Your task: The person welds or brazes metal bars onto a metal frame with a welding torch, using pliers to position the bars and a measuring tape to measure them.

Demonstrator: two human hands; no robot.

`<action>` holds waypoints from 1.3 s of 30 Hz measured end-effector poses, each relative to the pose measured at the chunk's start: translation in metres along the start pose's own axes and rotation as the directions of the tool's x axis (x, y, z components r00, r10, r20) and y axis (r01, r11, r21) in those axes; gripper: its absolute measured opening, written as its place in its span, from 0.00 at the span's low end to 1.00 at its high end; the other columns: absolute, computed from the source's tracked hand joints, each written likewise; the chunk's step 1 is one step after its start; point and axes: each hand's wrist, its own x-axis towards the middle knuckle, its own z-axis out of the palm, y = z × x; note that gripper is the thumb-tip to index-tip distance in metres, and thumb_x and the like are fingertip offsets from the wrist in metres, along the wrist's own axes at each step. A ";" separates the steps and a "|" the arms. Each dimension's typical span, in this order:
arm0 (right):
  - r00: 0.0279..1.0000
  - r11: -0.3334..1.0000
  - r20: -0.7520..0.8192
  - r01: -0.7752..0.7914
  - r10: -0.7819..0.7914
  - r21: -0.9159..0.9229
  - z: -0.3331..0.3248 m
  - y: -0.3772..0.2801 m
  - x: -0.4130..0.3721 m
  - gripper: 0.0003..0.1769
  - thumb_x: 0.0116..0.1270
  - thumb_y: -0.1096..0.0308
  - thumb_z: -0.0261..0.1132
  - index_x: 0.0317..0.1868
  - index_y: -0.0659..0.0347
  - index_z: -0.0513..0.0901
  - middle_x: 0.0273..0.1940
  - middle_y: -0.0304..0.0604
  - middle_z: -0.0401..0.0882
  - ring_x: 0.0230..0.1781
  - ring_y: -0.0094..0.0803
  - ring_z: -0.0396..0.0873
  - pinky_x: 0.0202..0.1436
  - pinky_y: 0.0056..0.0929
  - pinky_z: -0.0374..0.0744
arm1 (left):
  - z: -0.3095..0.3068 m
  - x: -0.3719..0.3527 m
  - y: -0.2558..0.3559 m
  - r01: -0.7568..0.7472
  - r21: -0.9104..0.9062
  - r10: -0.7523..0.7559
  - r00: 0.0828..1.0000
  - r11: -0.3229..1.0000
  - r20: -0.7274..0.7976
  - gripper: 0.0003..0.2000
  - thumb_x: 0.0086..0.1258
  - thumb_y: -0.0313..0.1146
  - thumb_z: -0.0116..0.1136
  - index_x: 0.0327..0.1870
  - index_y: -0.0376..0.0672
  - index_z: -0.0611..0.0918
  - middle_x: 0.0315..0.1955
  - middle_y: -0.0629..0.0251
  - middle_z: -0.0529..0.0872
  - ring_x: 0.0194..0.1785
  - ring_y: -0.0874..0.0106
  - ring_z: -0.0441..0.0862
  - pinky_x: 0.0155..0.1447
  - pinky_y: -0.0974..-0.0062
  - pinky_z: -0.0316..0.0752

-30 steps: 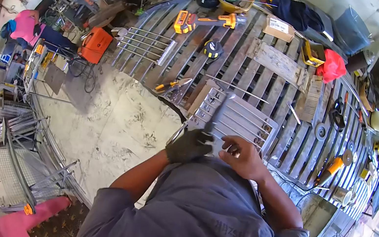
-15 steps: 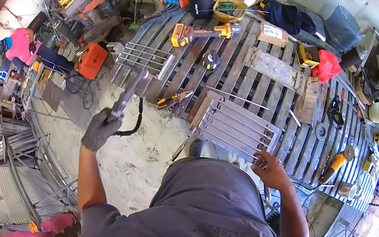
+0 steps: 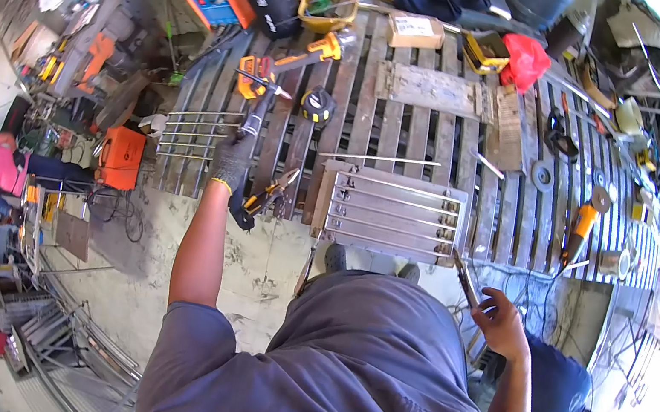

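Note:
My gloved left hand [image 3: 231, 163] grips a hammer [image 3: 256, 112] by its grey handle, the head raised over the slatted bench. A black strip hangs beside that wrist, close to the yellow-and-black pliers [image 3: 274, 189]. My right hand [image 3: 504, 324] is bare, its fingers loosely bent and apart. It is just below a narrow metal clamp-like piece [image 3: 466, 281] at the workpiece's lower right corner. In front of my body lies a flat metal plate [image 3: 389, 240] carrying several parallel rods [image 3: 399, 202]. A second rod grid [image 3: 196, 133] rests to the left.
On the bench [image 3: 280, 138] are a tape measure [image 3: 317, 105], a yellow cordless tool [image 3: 317, 50], a long flat plate [image 3: 431, 88] and a yellow angle grinder [image 3: 585, 222]. One person in pink [image 3: 2, 163] works at far left; another in dark blue [image 3: 556, 384] bends close at right.
My left hand has swung the hammer forward over the bench. My right hand has moved off the plate's corner, down and to the right. The view has shifted, showing the dark-blue-clad person.

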 end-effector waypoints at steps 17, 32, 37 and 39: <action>0.960 0.963 0.080 -0.264 0.268 -0.062 0.028 0.023 -0.032 0.36 0.74 0.62 0.82 0.77 0.66 0.80 0.52 0.54 0.90 0.47 0.43 0.90 0.53 0.43 0.86 | 0.030 0.004 -0.051 -0.174 0.721 0.249 0.969 0.670 0.002 0.24 0.75 0.55 0.71 0.48 0.38 0.90 0.43 0.42 0.95 0.50 0.40 0.93 0.56 0.45 0.85; 0.959 0.823 -0.256 -0.241 0.121 -0.514 0.095 0.077 0.054 0.21 0.76 0.66 0.76 0.61 0.67 0.79 0.61 0.61 0.82 0.66 0.60 0.83 0.64 0.57 0.86 | 0.057 -0.258 -0.015 -0.267 0.795 -0.086 0.925 0.545 0.370 0.38 0.78 0.56 0.71 0.73 0.33 0.72 0.59 0.30 0.87 0.59 0.34 0.91 0.63 0.42 0.86; 0.959 0.851 -0.224 -0.260 0.172 -0.457 0.093 0.078 0.054 0.21 0.79 0.62 0.75 0.59 0.66 0.78 0.52 0.65 0.89 0.53 0.68 0.91 0.57 0.64 0.86 | 0.085 -0.310 -0.027 -0.202 0.826 -0.181 0.922 0.527 0.341 0.21 0.81 0.42 0.63 0.61 0.34 0.74 0.54 0.31 0.87 0.54 0.35 0.91 0.59 0.41 0.86; 0.967 0.847 -0.177 -0.247 0.184 -0.472 0.086 0.077 0.055 0.20 0.79 0.62 0.75 0.59 0.66 0.79 0.53 0.66 0.90 0.54 0.67 0.91 0.57 0.64 0.86 | 0.094 -0.310 -0.027 -0.189 0.832 -0.119 0.949 0.522 0.291 0.19 0.82 0.39 0.61 0.61 0.35 0.74 0.52 0.33 0.88 0.54 0.36 0.92 0.58 0.41 0.86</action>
